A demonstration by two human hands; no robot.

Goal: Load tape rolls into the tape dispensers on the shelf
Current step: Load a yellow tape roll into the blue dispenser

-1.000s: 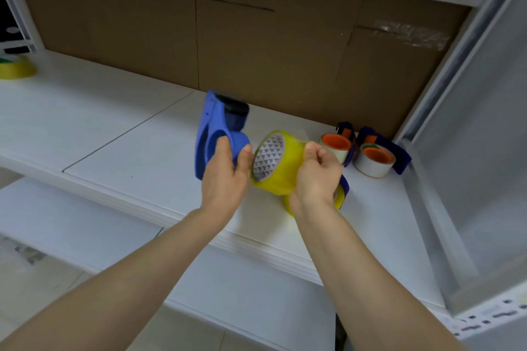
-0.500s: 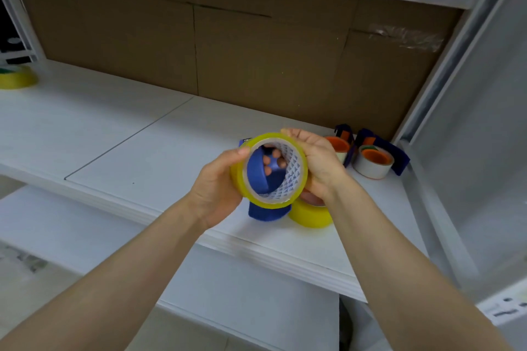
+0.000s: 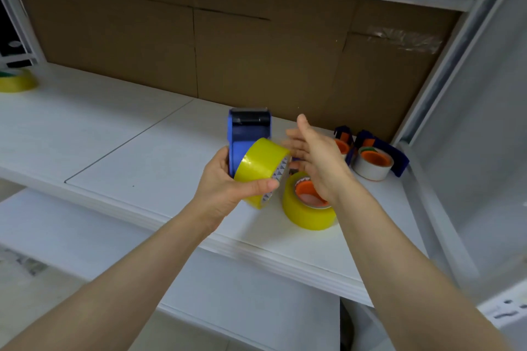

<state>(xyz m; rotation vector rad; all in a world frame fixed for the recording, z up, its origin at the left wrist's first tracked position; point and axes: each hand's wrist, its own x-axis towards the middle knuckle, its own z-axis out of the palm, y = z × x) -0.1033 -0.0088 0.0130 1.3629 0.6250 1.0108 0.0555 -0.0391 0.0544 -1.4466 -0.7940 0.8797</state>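
Note:
My left hand (image 3: 228,188) grips a blue tape dispenser (image 3: 246,137) held upright above the white shelf (image 3: 128,151), thumb across a yellow tape roll (image 3: 261,171) seated on the dispenser's side. To the right of the roll my right hand (image 3: 310,157) hovers with straight fingers, palm toward the roll, holding nothing. A second yellow roll with an orange core (image 3: 308,206) lies flat on the shelf beneath my right wrist.
Two blue dispensers with orange-cored rolls, one (image 3: 343,144) and the other (image 3: 376,161), sit at the back right by the shelf post. Another yellow roll (image 3: 15,81) rests far left. Brown cardboard (image 3: 228,48) backs the shelf. A lower shelf (image 3: 85,236) runs below.
The roll went onto the dispenser's hub. My right hand let go of it and drew back to the right, fingers straightened. The dispenser turned upright in my left hand.

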